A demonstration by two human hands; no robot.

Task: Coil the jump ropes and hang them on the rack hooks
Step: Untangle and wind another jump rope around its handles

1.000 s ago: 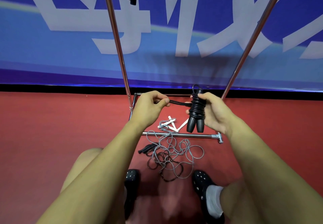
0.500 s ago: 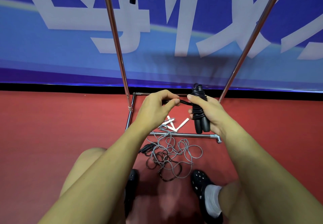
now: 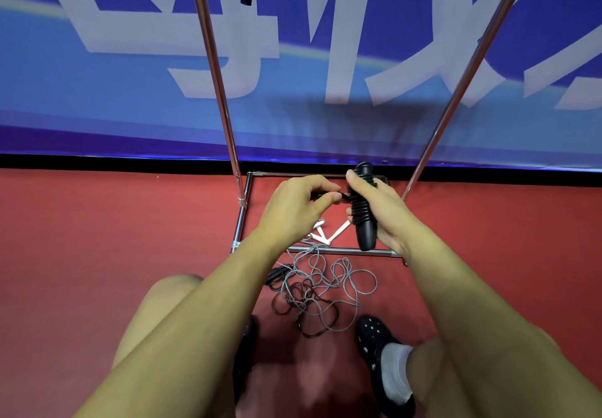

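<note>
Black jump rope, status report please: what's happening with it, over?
Right hand grips black jump rope, cord wound round handles. Left hand pinches its loose end. Tangled ropes on floor, underfoot.

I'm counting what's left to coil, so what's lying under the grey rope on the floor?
A dark rope tangles beneath the grey rope, a black handle at its left. Their crossings hide the rest.

Single head-worn wide-angle view, aimed forward and down, close above both hands; red floor (image 3: 97, 271) beneath them, rack poles (image 3: 215, 69) rising beyond.
</note>
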